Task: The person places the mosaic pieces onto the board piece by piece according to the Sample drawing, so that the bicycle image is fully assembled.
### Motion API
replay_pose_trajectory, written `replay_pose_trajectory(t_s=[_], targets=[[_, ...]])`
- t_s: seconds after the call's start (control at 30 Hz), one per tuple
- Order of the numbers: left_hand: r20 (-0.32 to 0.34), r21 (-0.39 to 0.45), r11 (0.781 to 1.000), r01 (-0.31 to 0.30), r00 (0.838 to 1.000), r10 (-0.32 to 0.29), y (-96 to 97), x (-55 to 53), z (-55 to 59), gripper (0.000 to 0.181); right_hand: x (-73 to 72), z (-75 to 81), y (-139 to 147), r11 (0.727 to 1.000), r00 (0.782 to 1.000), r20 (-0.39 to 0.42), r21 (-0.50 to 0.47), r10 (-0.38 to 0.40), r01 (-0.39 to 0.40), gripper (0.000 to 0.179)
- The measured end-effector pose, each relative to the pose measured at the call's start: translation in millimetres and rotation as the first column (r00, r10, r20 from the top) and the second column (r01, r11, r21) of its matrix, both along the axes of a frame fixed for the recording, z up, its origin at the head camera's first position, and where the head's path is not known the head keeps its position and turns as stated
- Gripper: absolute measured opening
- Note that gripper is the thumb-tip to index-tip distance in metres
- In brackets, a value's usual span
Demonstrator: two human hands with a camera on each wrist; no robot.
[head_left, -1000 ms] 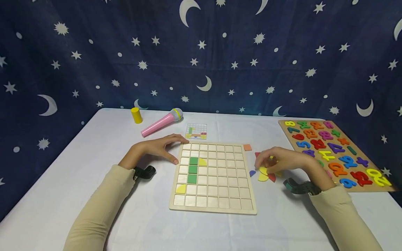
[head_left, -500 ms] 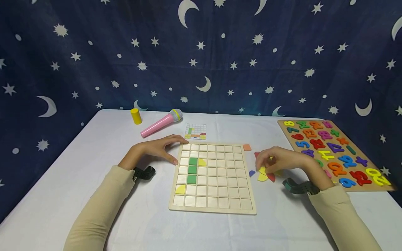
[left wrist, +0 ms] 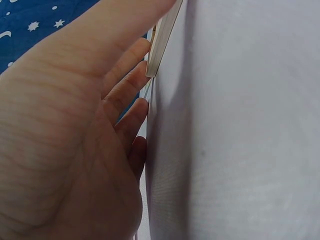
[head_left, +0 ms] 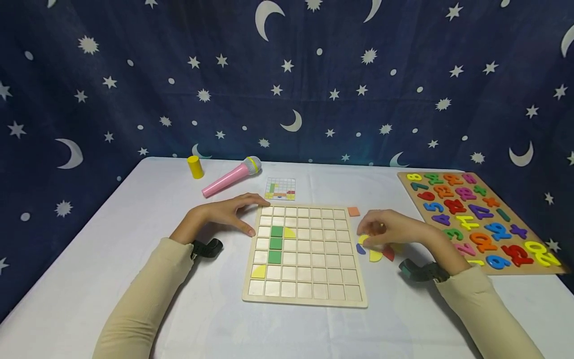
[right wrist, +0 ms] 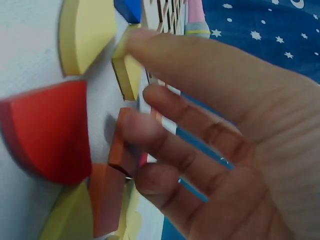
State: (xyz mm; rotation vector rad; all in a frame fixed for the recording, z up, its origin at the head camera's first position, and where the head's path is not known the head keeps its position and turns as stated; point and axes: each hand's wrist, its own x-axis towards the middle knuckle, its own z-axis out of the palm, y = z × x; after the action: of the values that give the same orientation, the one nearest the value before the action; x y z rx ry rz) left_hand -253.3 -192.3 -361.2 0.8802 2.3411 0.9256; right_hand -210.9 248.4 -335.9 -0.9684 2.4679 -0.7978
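My left hand [head_left: 224, 211] rests at the top left corner of a wooden grid board [head_left: 320, 279], thumb and fingertips along its edge. The board holds green squares [head_left: 275, 244] in a column, plus a yellow quarter-circle [head_left: 290, 233] and another yellow quarter-circle [head_left: 258, 272]. Right of the board, my right hand [head_left: 394, 228] is over a loose pile, fingers spread and slightly bent. Its thumb touches a yellow piece [right wrist: 129, 75] lying beside a blue piece [head_left: 360, 249]. An orange piece [right wrist: 125, 145] is by its fingertips. A red quarter-circle [right wrist: 52, 131] lies nearby, with part of the pile hidden.
A small pattern card [head_left: 280, 189] lies behind the board, near a pink toy microphone [head_left: 231, 176] and a yellow cylinder [head_left: 195, 167]. An orange square [head_left: 354, 212] sits off the board's top right corner. A number puzzle board [head_left: 482, 224] is at the right.
My right hand has shifted left toward the board, and a yellow piece has slid left with it, up to the blue piece. My left hand stays at the corner.
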Motion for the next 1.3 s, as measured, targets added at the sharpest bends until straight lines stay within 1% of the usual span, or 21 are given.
replay_pose_trajectory(t_s=[0.17, 0.27, 0.43, 0.6, 0.87, 1.07, 1.3], targets=[[0.005, 0.002, 1.0, -0.003, 1.0, 0.003, 0.6, 1.5, 1.2, 0.083, -0.9, -1.2, 3, 1.0, 0.999, 0.024, -0.008, 0.027, -0.027, 0.024], [0.008, 0.001, 1.0, -0.004, 1.0, 0.004, 0.9, 2.0, 1.5, 0.083, -0.4, -1.8, 2, 1.0, 0.999, 0.035, -0.002, 0.027, -0.027, 0.024], [0.011, -0.004, 1.0, -0.009, 1.0, 0.009, 1.1, 2.1, 1.6, 0.083, 1.2, -3.5, -2, 1.0, 1.0, -0.014, -0.015, 0.024, -0.024, 0.025], [0.012, -0.008, 1.0, -0.013, 1.0, 0.013, 0.7, 2.1, 1.8, 0.084, 1.4, -3.7, -6, 1.0, 0.999, -0.054, 0.003, 0.005, -0.005, 0.025], [-0.002, -0.002, 1.0, 0.001, 1.0, -0.001, 0.3, 0.5, -0.7, 0.083, 0.9, -1.5, -10, 0.999, 0.997, -0.064, 0.009, -0.033, 0.033, 0.024], [-0.004, 0.014, 1.0, 0.009, 1.0, -0.009, 0.8, 1.0, -0.6, 0.082, 4.5, 1.3, -17, 0.999, 0.996, -0.082, -0.016, -0.047, 0.045, 0.027], [0.0, 0.022, 1.0, 0.013, 1.0, -0.013, 1.2, 1.3, -0.2, 0.082, 9.5, 1.0, -33, 1.0, 0.997, -0.071, -0.026, -0.005, 0.004, 0.026]])
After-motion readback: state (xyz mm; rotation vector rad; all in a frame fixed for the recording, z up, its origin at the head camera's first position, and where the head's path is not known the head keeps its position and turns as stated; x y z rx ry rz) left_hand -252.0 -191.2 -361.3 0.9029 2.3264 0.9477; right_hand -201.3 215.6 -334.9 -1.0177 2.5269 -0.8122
